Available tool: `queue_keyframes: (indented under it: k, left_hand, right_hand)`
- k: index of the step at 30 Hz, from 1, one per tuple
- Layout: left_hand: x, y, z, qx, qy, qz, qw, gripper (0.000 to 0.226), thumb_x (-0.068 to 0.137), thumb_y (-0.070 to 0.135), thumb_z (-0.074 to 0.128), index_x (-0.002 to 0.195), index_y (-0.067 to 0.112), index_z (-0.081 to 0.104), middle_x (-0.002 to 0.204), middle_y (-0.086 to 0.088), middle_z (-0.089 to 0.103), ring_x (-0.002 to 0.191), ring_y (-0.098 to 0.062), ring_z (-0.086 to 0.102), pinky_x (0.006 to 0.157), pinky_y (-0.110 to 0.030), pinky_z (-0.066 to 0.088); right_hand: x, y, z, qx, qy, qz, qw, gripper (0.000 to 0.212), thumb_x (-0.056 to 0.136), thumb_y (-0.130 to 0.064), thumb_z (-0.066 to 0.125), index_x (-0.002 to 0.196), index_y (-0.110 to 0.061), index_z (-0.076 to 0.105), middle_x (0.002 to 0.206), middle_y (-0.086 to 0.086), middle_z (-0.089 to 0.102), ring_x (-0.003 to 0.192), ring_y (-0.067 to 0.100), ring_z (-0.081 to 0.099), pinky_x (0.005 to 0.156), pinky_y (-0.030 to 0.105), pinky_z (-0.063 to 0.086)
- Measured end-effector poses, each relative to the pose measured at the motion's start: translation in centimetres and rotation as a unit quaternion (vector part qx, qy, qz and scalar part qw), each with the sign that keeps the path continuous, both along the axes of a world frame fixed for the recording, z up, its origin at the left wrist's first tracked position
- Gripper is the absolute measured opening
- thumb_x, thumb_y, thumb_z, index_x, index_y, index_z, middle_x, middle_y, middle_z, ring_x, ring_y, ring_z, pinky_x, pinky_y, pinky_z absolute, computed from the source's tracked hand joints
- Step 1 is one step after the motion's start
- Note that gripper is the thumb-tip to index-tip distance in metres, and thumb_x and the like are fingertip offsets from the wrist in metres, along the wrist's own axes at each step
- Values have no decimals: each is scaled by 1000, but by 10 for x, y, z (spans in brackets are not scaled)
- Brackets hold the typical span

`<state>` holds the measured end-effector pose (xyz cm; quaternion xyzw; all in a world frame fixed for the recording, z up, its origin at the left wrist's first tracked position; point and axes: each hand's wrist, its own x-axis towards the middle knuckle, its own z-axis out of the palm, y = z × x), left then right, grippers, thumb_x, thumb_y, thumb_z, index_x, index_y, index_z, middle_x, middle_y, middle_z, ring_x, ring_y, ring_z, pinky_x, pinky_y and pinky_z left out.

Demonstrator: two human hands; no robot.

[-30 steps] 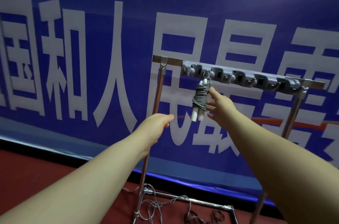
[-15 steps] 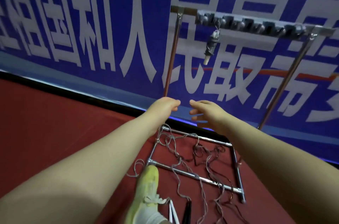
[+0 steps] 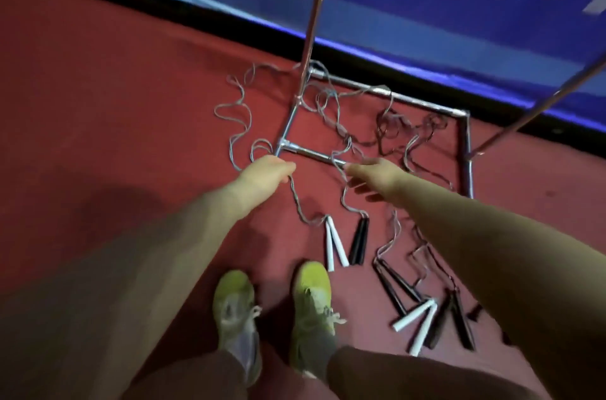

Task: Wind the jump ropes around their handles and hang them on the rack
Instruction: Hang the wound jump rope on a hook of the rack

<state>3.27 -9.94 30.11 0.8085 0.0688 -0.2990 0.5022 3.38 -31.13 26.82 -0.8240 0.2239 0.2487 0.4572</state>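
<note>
One wound rope now hangs on the rack, out of frame. Our view drops to the floor: left hand (image 3: 267,174) loosely curled, right hand (image 3: 377,171) open, both empty, above white handles (image 3: 335,243) at lower centre.

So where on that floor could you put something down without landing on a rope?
Bare red floor lies left of the rack base, up to the blue banner. Crowded: cords tangle inside the base, and handle pairs lie right of the shoes.
</note>
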Motion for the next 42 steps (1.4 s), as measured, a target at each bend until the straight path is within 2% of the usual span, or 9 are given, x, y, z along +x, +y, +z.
queue_keyframes:
  k: [6, 9, 13, 18, 21, 25, 32, 39, 42]
  left_hand:
    - [27, 8, -124, 9, 121, 17, 992, 10, 98, 30, 46, 103, 21, 47, 104, -4, 56, 93, -17, 50, 61, -21, 32]
    - [34, 6, -171, 12, 134, -20, 991, 14, 97, 27, 48, 108, 17, 48, 102, -7, 57, 79, -12, 52, 51, -12, 41]
    - [29, 9, -210, 12, 147, -79, 986, 17, 97, 25, 50, 111, 16, 52, 95, -5, 59, 73, -8, 51, 38, -2, 33]
    - [23, 23, -227, -36, 164, -37, 985, 19, 96, 24, 51, 111, 12, 52, 90, -6, 60, 75, -9, 56, 49, -3, 42]
    - [25, 29, -219, -64, 180, -25, 981, 30, 96, 34, 47, 119, 15, 51, 108, -10, 62, 80, -11, 59, 60, -14, 48]
    - [28, 32, -201, -38, 190, -49, 980, 27, 94, 44, 46, 112, 25, 51, 113, -4, 63, 97, -18, 59, 89, -36, 39]
    - [11, 24, -116, -67, 170, -56, 982, 33, 95, 48, 40, 112, 23, 52, 116, -1, 59, 113, -21, 54, 98, -40, 35]
    - [-15, 18, 10, -148, -26, 20, 989, 30, 98, 39, 38, 117, 23, 54, 120, 7, 54, 99, 2, 53, 107, -25, 33]
    - [-30, 26, 46, -201, -42, -16, 979, 42, 101, 34, 30, 122, 9, 56, 119, 2, 59, 86, 1, 58, 72, 3, 40]
  right_hand:
    - [10, 5, -160, -83, 73, 2, 994, 39, 93, -41, 56, 98, -3, 63, 88, 13, 58, 75, 22, 49, 60, 28, 38]
    - [3, 3, -221, -139, 94, -9, 986, 49, 90, -34, 62, 121, 3, 57, 109, 19, 61, 100, 29, 58, 86, 31, 42]
    - [2, 11, -275, -178, 73, 70, 979, 74, 79, -17, 72, 145, -17, 38, 143, 20, 37, 129, 35, 41, 110, 34, 32]
    - [23, 12, -284, -315, 37, 268, 910, 43, 83, -27, 66, 125, -27, 60, 135, 11, 41, 125, 37, 40, 101, 41, 39]
    - [30, 6, -273, -349, 62, 355, 865, 32, 89, -31, 58, 118, -19, 63, 120, 14, 57, 112, 35, 54, 81, 33, 42]
    - [29, 5, -245, -272, 117, 359, 885, 32, 95, -28, 51, 109, -2, 64, 109, 20, 64, 101, 32, 60, 73, 27, 36]
    - [25, 13, -114, -184, 51, 338, 922, 23, 93, -16, 52, 92, -2, 70, 102, 16, 71, 83, 22, 60, 76, 29, 46]
    - [14, 41, 57, 15, -75, 200, 977, 28, 100, -19, 47, 75, -9, 54, 72, 9, 64, 53, 10, 63, 61, 25, 51]
    - [0, 53, 113, 118, -115, 129, 978, 26, 100, -20, 46, 76, -10, 50, 62, 7, 65, 48, 15, 64, 52, 25, 53]
